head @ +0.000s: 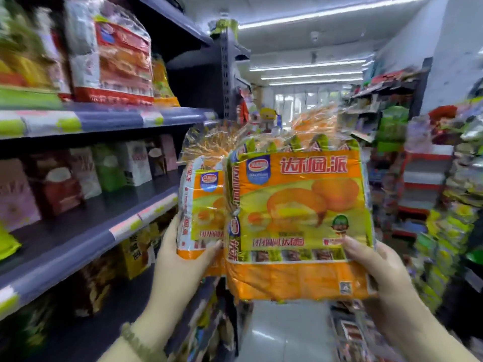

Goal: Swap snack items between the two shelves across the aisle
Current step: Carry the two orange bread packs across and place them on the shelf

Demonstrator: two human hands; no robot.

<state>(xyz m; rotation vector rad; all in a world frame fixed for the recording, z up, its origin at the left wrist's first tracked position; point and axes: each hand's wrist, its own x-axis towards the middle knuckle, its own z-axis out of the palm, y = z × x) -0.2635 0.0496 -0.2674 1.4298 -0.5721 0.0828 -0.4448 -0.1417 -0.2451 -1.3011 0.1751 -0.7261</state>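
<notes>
I hold two orange and yellow bags of cream pies upright in the aisle. My right hand (376,267) grips the lower right corner of the larger-looking front bag (298,220). My left hand (180,259) grips the bottom of the second bag (201,205), which sits partly behind the first. The left shelf (86,239) is dark with a grey front rail, and its near part shows bare board. The right shelf (444,205) across the aisle is crowded with blurred snack packs.
A red and white pie bag (115,58) stands on the upper left shelf. Small boxes (109,173) line the back of the middle left shelf. The pale aisle floor (285,333) runs ahead between the racks toward glass coolers.
</notes>
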